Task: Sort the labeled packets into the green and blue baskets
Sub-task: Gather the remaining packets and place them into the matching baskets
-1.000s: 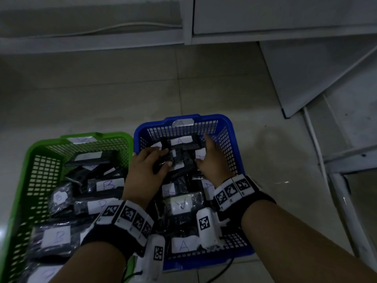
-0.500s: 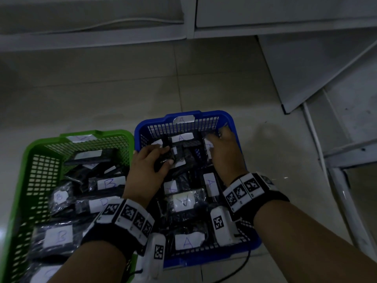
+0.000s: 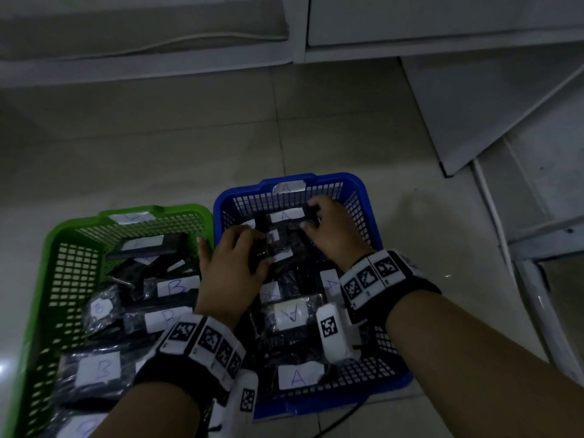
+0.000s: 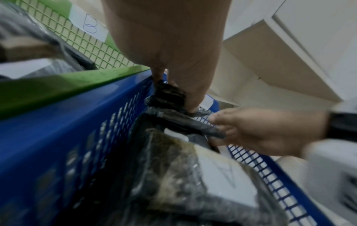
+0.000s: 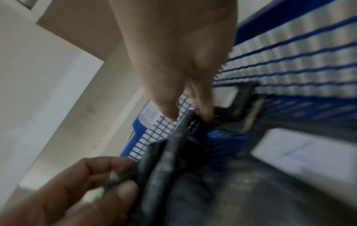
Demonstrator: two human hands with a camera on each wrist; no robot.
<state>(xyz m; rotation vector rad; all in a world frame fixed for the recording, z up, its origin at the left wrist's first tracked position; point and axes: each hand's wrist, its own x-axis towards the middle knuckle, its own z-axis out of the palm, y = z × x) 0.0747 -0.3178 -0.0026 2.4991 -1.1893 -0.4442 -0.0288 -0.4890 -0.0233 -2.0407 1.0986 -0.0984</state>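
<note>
- Arranging A-labeled packets (image 3: 286, 215) at the far end of the blue basket (image 3: 369, 197): left hand (image 3: 232, 267) grips one dark packet (image 3: 257, 254), right hand (image 3: 331, 229) pinches the labeled one's end.
- Next, judging by labels: settle both here; green basket (image 3: 60, 235) holds B packets.

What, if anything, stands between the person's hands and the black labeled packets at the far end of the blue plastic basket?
Nothing visible does. The left hand already grips a black plastic packet, and the right hand pinches the end of the black packet labeled A by the far wall of the blue plastic basket.
</note>
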